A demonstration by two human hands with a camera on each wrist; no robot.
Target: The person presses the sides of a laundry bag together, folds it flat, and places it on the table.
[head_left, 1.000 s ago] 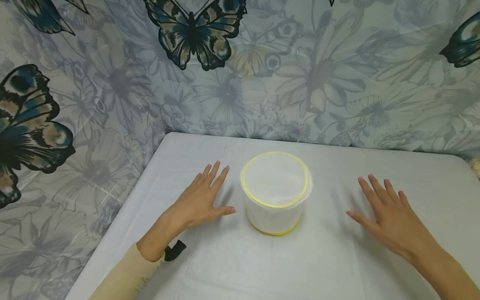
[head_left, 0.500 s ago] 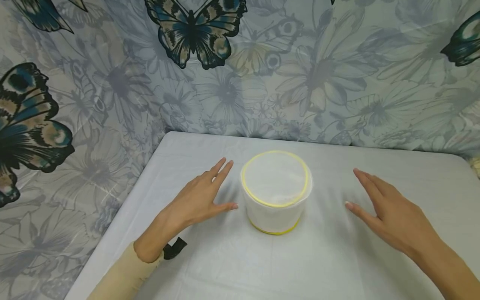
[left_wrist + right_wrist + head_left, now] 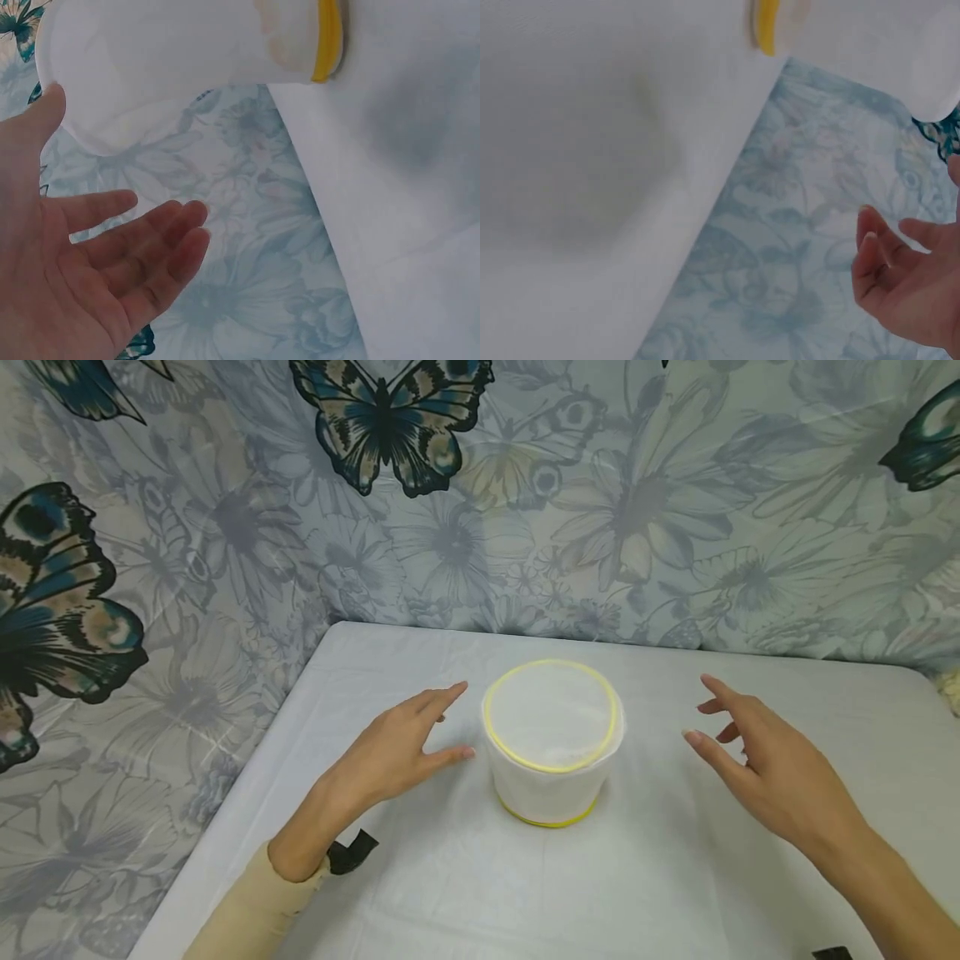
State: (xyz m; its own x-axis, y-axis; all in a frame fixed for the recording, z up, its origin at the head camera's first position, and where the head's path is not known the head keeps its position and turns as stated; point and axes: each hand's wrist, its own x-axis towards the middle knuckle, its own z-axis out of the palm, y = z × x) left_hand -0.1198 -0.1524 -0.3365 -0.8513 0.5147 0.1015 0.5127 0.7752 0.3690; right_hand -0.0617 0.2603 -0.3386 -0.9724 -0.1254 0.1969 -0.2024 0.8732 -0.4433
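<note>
Watching for a one-sided shove: my left fingers (image 3: 448, 696), loosely spread and holding nothing, sit near the white round container (image 3: 551, 797), so first contact there alone could skid or tip it rightward along the worktop (image 3: 600, 893), and if it's soft, uneven pressure could dent it. The container stands upright, just right of those fingers, not touching them. My right fingers (image 3: 726, 695), loosely bent, thumb (image 3: 712, 756) apart, pinching nothing, are farther off on its right.
</note>
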